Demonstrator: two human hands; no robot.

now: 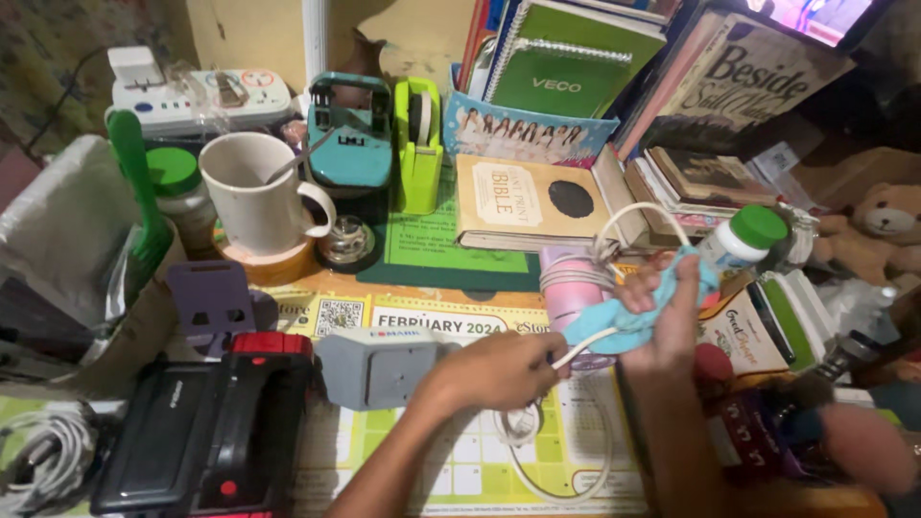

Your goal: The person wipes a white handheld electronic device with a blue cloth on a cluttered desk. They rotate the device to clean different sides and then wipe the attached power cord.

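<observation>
The left hand [508,369] pinches a white cable [576,350]. The right hand [667,312] grips a blue cloth [624,326] around it. Judging by the loops lying on the desk [432,460], much of the cable looks unwiped.

Cluttered desk [422,288] w/ calendar mat [460,451], yellowish wall [259,38], dim warm light

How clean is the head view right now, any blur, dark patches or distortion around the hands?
Head view: the middle is sharp enough, with the left hand pinching the white cord and the right hand pressing the light blue cloth readable; the lower right corner is smeared by motion blur; the right edge falls into shadow; the wide lens bends the stacked books outward.
</observation>
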